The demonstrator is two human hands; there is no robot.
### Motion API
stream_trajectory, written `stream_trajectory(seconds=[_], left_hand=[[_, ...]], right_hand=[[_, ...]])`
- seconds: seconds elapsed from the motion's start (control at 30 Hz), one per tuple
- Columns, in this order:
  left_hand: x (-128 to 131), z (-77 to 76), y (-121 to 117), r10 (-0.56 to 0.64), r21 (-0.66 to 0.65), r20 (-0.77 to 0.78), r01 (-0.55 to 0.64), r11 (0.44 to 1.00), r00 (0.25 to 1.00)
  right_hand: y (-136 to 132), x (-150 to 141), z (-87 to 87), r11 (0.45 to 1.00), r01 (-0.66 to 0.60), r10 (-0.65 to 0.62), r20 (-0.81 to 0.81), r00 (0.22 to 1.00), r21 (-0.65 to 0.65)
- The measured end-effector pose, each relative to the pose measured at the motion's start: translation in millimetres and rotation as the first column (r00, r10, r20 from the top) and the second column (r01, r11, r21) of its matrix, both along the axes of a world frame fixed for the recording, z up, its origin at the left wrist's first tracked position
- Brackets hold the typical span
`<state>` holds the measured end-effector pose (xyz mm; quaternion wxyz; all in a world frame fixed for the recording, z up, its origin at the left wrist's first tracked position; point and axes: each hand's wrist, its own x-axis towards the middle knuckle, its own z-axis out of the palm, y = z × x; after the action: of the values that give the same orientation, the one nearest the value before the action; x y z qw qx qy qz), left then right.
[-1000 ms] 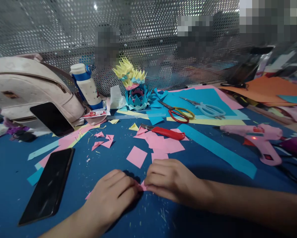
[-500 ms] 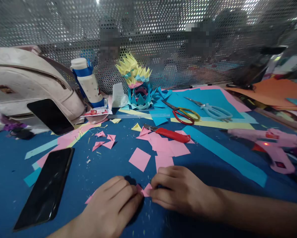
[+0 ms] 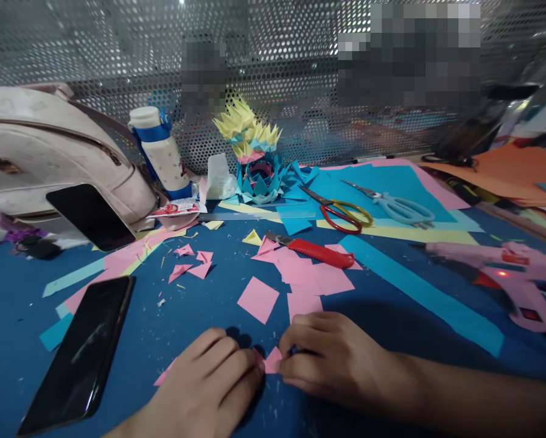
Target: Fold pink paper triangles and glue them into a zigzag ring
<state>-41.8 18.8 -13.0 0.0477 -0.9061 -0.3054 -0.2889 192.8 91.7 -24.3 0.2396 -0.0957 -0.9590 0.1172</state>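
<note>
Low on the blue table, a small folded piece of pink paper (image 3: 273, 361) lies between my two hands. My left hand (image 3: 215, 377) is closed with its fingertips pressed on the paper's left end. On the right end, my right hand (image 3: 334, 356) pinches it, fingers curled. Part of the paper is hidden under the fingers. A second pink piece (image 3: 165, 372) shows at the left hand's outer side. Just beyond the hands lie a flat pink square (image 3: 259, 300) and a loose pile of pink squares (image 3: 300, 271), with a red utility knife (image 3: 321, 252) on top.
To the left are a black phone (image 3: 78, 353), another phone (image 3: 91, 216) against a backpack (image 3: 49, 146), and folded pink scraps (image 3: 203, 263). A pink glue gun (image 3: 512, 261), its light on, lies right. Scissors (image 3: 346, 216), a bottle (image 3: 162, 152) and a paper model (image 3: 254, 152) stand behind.
The view has shifted slightly, so things on the table sit a little lower and farther outward. Both hands keep their hold on the pink paper, with little visible movement.
</note>
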Motion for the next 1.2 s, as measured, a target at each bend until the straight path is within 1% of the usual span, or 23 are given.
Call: stream_trajectory(seconds=[0.1,0.2,0.4,0.57,0.7,0.97,1.2], left_hand=[[2.2,-2.8,-0.7,0.015,-0.011,0.002,-0.015,1.0,1.0],[2.5,-7.3,-0.6,0.026,-0.032,0.036,-0.025,0.999,0.999],[-0.3,-7.9,2.5,0.012,-0.097,0.074,-0.005,0.995,0.997],[-2.1,-7.4,2.1,0.021,-0.029,0.043,-0.02,0.999,0.999],[-2.7,-6.8,1.9,0.03,0.001,0.045,-0.031,1.0,0.999],[-2.6,-5.3,1.1,0.025,0.003,0.045,-0.025,1.0,0.999],[-3.1,-6.1,2.5,0.026,0.009,0.049,-0.026,1.0,0.998]], right_hand=[[-0.1,-0.3,-0.2,1.0,0.01,-0.01,-0.012,1.0,0.009],[0.4,0.0,0.7,1.0,0.006,-0.006,-0.006,1.0,0.001],[3.0,1.3,1.2,0.998,-0.017,0.02,0.042,0.999,-0.065],[3.7,1.8,0.1,0.995,-0.014,0.021,0.07,0.997,-0.102],[3.7,2.9,-2.9,0.995,-0.006,0.012,0.058,0.998,-0.097],[4.6,2.6,1.2,0.992,-0.013,0.025,0.095,0.995,-0.129],[4.8,3.1,-2.2,0.99,-0.024,0.036,0.089,0.995,-0.139]])
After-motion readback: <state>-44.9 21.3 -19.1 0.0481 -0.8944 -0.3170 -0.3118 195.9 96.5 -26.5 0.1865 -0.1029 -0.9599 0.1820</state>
